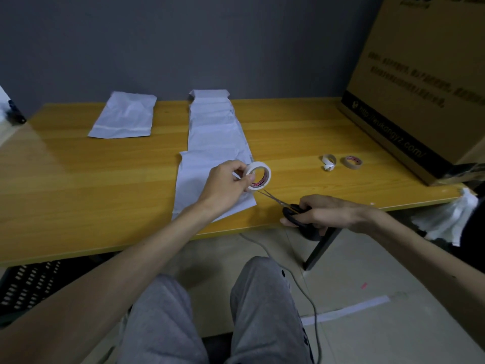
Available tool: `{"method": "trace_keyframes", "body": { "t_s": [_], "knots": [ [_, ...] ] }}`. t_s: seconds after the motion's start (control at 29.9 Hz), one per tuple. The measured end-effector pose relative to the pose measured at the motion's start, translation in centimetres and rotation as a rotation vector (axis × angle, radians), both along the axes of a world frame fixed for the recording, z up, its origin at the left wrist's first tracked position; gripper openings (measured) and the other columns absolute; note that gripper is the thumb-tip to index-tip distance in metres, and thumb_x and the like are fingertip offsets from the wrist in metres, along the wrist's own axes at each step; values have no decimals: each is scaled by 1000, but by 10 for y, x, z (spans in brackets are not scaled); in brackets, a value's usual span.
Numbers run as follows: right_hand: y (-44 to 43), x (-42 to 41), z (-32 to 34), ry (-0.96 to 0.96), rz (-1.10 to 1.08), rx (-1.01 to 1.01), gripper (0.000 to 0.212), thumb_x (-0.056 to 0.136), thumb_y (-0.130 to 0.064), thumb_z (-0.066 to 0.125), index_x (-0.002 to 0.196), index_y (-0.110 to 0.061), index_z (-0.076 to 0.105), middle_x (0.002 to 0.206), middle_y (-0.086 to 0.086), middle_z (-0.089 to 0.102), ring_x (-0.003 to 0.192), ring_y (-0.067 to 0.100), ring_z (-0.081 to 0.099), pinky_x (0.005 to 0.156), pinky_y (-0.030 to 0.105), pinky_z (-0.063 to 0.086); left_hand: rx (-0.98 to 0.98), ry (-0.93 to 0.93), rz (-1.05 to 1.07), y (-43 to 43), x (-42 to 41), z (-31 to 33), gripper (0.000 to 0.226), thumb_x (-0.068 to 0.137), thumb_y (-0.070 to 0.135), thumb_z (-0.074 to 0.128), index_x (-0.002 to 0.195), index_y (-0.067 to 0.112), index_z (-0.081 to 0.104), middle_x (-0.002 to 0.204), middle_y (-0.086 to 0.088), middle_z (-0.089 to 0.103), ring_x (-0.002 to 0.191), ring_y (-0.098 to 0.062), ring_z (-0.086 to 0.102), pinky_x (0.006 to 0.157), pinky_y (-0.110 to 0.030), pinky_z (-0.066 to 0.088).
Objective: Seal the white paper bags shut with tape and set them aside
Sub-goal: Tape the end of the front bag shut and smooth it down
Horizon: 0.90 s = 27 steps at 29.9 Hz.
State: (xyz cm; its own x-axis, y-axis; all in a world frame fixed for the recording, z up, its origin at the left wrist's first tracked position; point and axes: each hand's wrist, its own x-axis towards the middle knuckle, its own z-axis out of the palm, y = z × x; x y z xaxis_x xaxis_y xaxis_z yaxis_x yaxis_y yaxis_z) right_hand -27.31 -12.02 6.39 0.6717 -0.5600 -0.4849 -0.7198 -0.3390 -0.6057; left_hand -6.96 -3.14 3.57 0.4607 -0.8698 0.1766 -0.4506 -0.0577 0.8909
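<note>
**Tape roll up, scissors at the ready**

Left hand (231, 183) pinches the tape roll (258, 179) just above the nearest paper bag (199, 179); right hand (319, 212) grips the scissors (286, 206), tips pointing at the roll. A sealed bag (124, 115) lies well beyond the left hand

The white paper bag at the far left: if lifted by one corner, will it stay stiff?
The bag looks thin and creased, so it probably droops. Lying flat, it seems light and may slide on the glossy table.
</note>
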Motion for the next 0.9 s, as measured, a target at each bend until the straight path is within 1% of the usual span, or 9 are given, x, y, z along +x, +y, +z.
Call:
{"method": "trace_keyframes", "body": {
  "t_s": [0.1,0.2,0.3,0.43,0.57,0.7,0.9],
  "knots": [
    [2,5,-2,4,-14,-35,51,71,-61,71,78,-16,48,67,-2,46,64,16,45,59,28,39,-6,-9,-1,1,0,2,11,90,18,65,89,8,65,82,-3,67,68,-18,67,77,-41,55],
    [4,10,-2,0,-41,-57,55,68,-67,69,79,-17,49,71,1,50,66,18,48,62,31,39,-8,-20,4,1,0,3,12,91,19,65,89,7,65,85,-6,68,69,-17,67,74,-37,53],
    [8,16,1,7,-48,-88,53,71,-65,68,81,-16,50,71,3,51,64,19,48,61,30,37,-12,-31,7,2,0,2,11,91,20,65,88,10,65,85,-5,68,72,-18,67,74,-37,52],
    [12,24,-1,25,-48,-133,56,68,-70,67,80,-17,53,67,2,52,61,18,50,59,29,37,-17,-36,9,4,1,1,10,91,21,65,88,11,66,86,-4,69,77,-20,67,75,-38,53],
    [13,28,-2,-34,-68,-135,52,70,-65,69,77,-16,52,66,-1,49,63,16,48,57,30,41,-19,-32,5,6,1,2,10,91,20,65,89,10,66,86,-5,69,76,-18,68,75,-35,53],
    [14,30,-3,-33,-68,-172,50,72,-63,68,78,-15,55,69,1,51,66,17,50,57,31,43,-21,-29,9,7,1,3,12,91,19,65,89,7,65,86,-7,68,75,-19,67,74,-33,52],
    [13,29,-4,-44,-76,-188,49,72,-62,69,76,-15,54,70,1,53,66,17,51,57,30,42,-12,-26,7,8,1,1,11,91,20,64,89,9,65,87,-6,69,75,-17,67,75,-36,54]
  ]
}}
